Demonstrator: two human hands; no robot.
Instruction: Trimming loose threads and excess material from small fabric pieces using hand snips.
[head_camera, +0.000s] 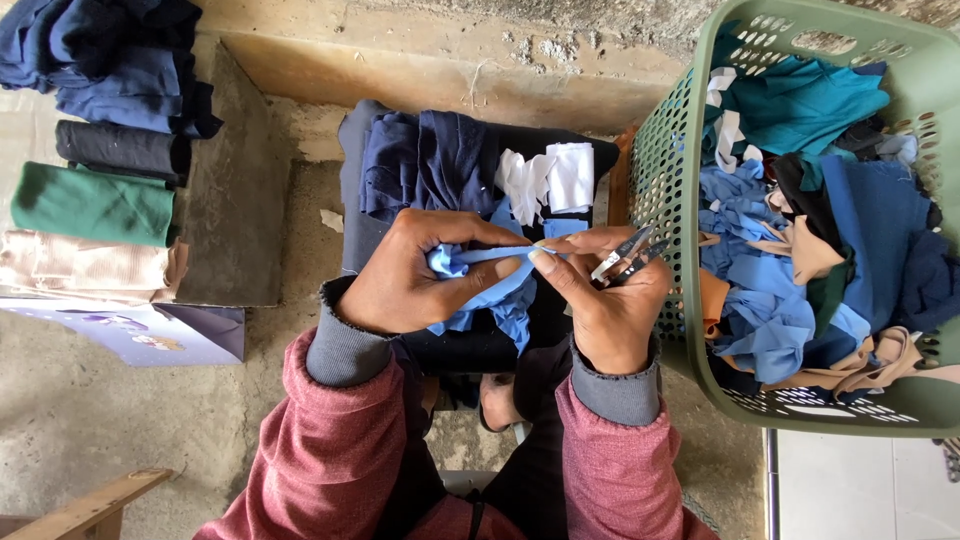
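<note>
Lying at the far left, folded cloths (95, 200) are stacked on a low ledge. The left hand (405, 275), wrist bent inward, pinches a light blue fabric scrap (490, 285) above a dark cushion (460, 160) piled with navy and white pieces. The right hand (605, 300) grips the scrap's strip with fingertips, small snips (628, 254) tucked in its fingers. A green basket (670, 160) of scraps stands just right

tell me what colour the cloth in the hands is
Light blue. The cloth shows best in the head view, pinched between the left hand and right hand.
</note>
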